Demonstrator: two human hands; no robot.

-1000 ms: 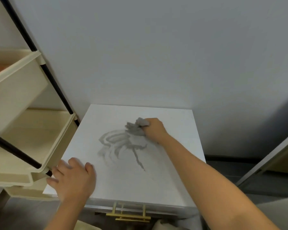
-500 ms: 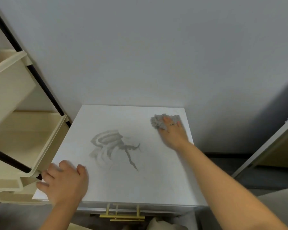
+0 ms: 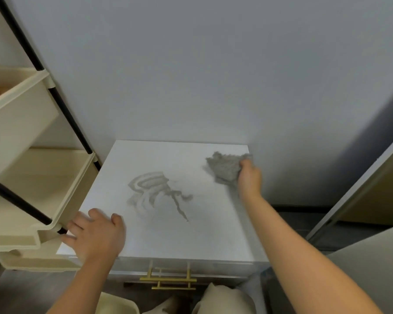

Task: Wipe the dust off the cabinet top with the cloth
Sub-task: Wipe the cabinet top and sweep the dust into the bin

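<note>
The white cabinet top (image 3: 209, 236) fills the middle of the view, against a grey wall. A grey smear of dust (image 3: 156, 192) with curved streaks lies left of its centre. My right hand (image 3: 250, 181) grips a bunched grey cloth (image 3: 224, 167) at the cabinet's far right corner, the cloth pressed on the surface. My left hand (image 3: 95, 235) rests flat on the near left corner, fingers spread, holding nothing.
A cream tiered shelf rack (image 3: 32, 173) with black poles stands close against the cabinet's left side. Gold drawer handles (image 3: 168, 279) show below the front edge. A pale door or panel (image 3: 361, 184) leans at the right. Cream-coloured items (image 3: 222, 301) lie on the floor in front.
My right hand swept the cloth from the dust smear at the centre out to the far right corner and now holds it bunched at the edge. The left hand stayed put.
</note>
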